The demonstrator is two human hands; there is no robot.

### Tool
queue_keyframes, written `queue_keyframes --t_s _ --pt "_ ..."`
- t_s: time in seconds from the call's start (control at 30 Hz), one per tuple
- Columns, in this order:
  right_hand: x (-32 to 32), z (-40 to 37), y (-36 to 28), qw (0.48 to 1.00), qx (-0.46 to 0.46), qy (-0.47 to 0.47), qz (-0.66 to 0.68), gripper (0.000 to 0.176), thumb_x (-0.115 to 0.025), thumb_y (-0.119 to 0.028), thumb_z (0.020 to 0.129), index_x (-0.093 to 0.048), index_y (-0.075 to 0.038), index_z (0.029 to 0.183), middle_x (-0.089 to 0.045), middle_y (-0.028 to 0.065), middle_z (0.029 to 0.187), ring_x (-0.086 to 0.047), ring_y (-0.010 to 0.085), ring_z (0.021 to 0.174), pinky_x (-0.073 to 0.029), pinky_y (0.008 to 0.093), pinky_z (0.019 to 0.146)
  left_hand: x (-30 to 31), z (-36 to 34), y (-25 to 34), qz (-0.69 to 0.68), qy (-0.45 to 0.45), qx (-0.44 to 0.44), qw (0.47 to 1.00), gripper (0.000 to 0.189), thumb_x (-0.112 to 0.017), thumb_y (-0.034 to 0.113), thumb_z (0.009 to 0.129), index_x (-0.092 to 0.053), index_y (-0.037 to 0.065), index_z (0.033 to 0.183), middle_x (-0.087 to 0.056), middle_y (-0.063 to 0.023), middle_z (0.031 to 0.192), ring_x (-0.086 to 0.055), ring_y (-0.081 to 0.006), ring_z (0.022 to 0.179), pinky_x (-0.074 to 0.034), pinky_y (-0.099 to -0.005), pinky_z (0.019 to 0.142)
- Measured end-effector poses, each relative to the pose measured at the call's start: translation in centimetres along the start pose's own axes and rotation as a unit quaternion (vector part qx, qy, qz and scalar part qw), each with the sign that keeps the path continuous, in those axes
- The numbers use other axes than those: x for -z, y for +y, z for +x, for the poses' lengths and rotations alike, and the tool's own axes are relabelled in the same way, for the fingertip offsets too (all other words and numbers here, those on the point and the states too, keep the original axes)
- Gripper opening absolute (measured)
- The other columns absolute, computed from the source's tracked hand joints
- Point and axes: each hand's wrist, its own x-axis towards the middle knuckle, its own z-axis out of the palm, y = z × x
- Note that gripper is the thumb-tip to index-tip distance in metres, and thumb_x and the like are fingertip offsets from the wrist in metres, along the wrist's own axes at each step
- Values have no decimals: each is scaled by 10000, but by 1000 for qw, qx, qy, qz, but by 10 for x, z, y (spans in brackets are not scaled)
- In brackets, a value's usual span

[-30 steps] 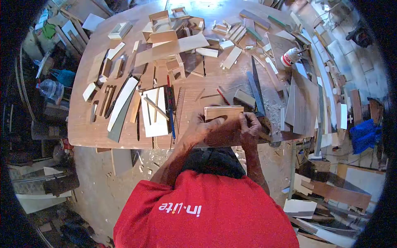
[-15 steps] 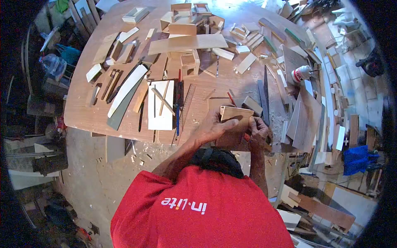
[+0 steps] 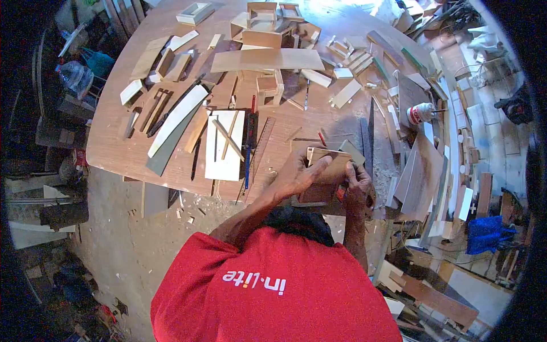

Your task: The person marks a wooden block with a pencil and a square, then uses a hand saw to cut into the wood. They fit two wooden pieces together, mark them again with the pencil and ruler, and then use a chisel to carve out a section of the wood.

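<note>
A small wooden box-like piece (image 3: pixel 337 161) with a pale edge is held up over the near edge of the table. My left hand (image 3: pixel 305 171) is closed around its left side, with the thumb pressed on the face. At the lower right corner, the fingers of my right hand (image 3: pixel 358 183) pinch the same piece. Something red shows beside the right palm, too hidden to name. Just behind the piece lie a small wood block (image 3: pixel 353 151) and a red-tipped pencil-like stick (image 3: pixel 322 138).
To the left are a white board (image 3: pixel 225 162) with thin strips on it, a clear ruler (image 3: pixel 263 139) and long strips. Small wooden assemblies (image 3: pixel 262 39) stand at the back. A white glue bottle (image 3: pixel 420 113) and leaning panels (image 3: pixel 419 176) are on the right.
The view has shifted slightly, and the held wooden piece is tilted a little differently. Both hands keep their hold on it.
</note>
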Motion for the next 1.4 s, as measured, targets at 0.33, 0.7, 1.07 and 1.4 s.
queue_keyframes --t_s 0.33,0.7,1.07,1.4 --pt "-20 -13 -56 985 133 62 -96 182 -694 -195 821 -663 -24 874 -643 10 760 -546 81 696 -451 245 656 15 0 3 -212 14 80 974 329 -622 272 914 -624 -17 1072 -663 -53 938 -617 -102 811 -508 -278 703" --pt "-34 -48 -128 957 272 -98 -15 297 -623 -77 812 -534 20 1077 -582 91 1033 -571 123 800 -471 250 732 35 -4 -11 -452 -36 110 885 487 -542 295 930 -491 -51 1269 -604 -183 1199 -612 -272 1080 -485 -398 954" --pt "-29 -40 -131 939 312 -131 -66 324 -622 -39 815 -574 17 1130 -621 110 1030 -602 140 758 -490 262 677 26 -2 -6 -517 -83 58 850 556 -547 255 906 -367 16 1374 -593 -184 1196 -614 -282 1059 -515 -409 907" --pt "-26 -36 -140 943 299 -123 -84 244 -621 -34 816 -623 3 1057 -630 115 942 -609 163 732 -491 264 651 35 -2 -17 -444 -58 113 887 481 -562 266 906 -494 -50 1262 -607 -184 1189 -612 -272 1081 -482 -399 961"
